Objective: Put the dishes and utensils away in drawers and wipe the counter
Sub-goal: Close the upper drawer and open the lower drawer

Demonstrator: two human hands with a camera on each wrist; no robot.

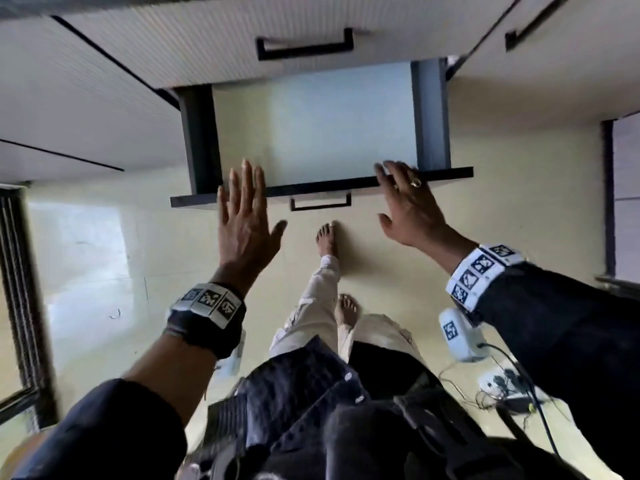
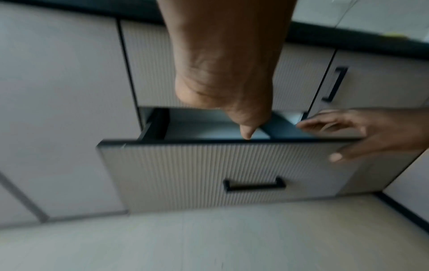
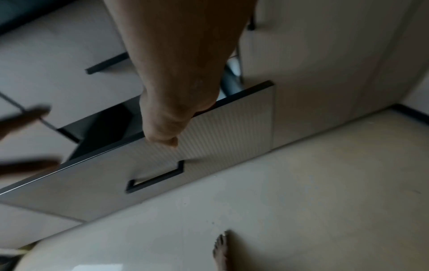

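Both ends of the pulled-out lower drawer [image 1: 313, 133], lying at 12 o'clock from the person with its front edge running 9-to-3, are met by spread hands: the right hand [image 1: 412, 206] rests flat on the edge, nearer than the left hand [image 1: 244, 216], which holds nothing.

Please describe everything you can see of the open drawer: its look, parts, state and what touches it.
The drawer is the lower one, pulled out over the floor. Its front is pale, ribbed, with a dark top edge and a black bar handle; the sides look dark. The pale inside bottom shows nothing lying in it. The right hand rests its fingers on the front's top edge. The left hand is flat and open at that edge; contact is unclear.
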